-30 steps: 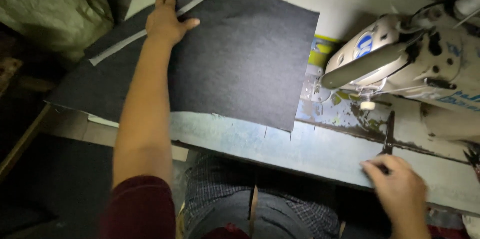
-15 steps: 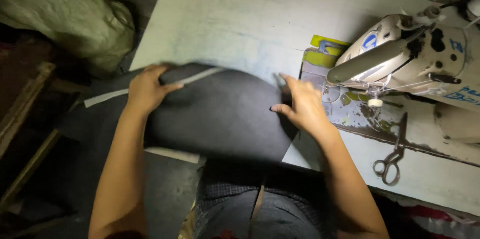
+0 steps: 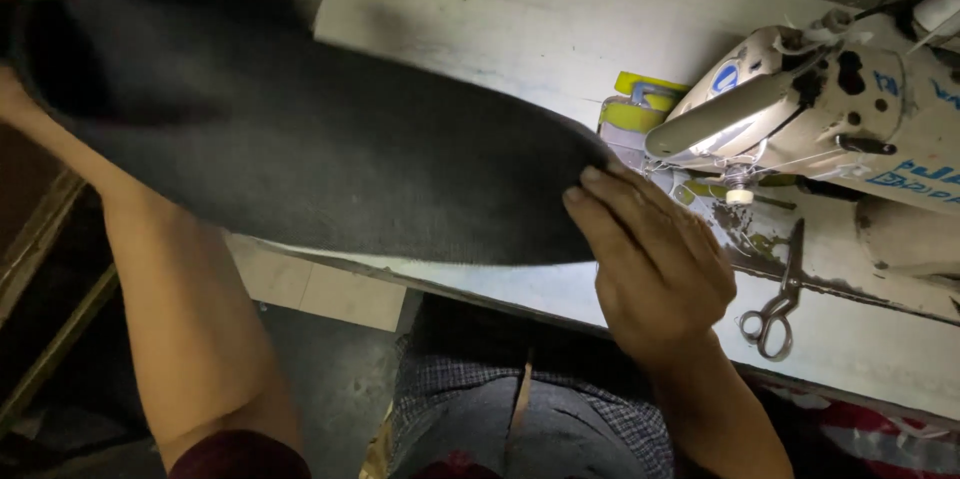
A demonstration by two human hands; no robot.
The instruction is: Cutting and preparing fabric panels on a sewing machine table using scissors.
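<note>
A: Item one, the dark grey fabric piece (image 3: pixel 330 159)?

B: Lifted off the white table (image 3: pixel 480 9), stretched between both hands, blurred at its upper left. Its right end sits under the right hand (image 3: pixel 655 259), fingers (image 3: pixel 610 204) curled over the edge and clamped on it.

A: The left hand (image 3: pixel 15 89)?

B: Mostly hidden behind the cloth at the frame's edge; whether those fingers are clenched on it I cannot tell.

A: Other stock?

B: Sewing machine (image 3: pixel 830 109), just beyond the right fingertips. Scissors (image 3: pixel 775 304), flat on the table, just right of the right hand, untouched. Yellow part (image 3: pixel 640 104) beside the machine, above the fingertips.
</note>
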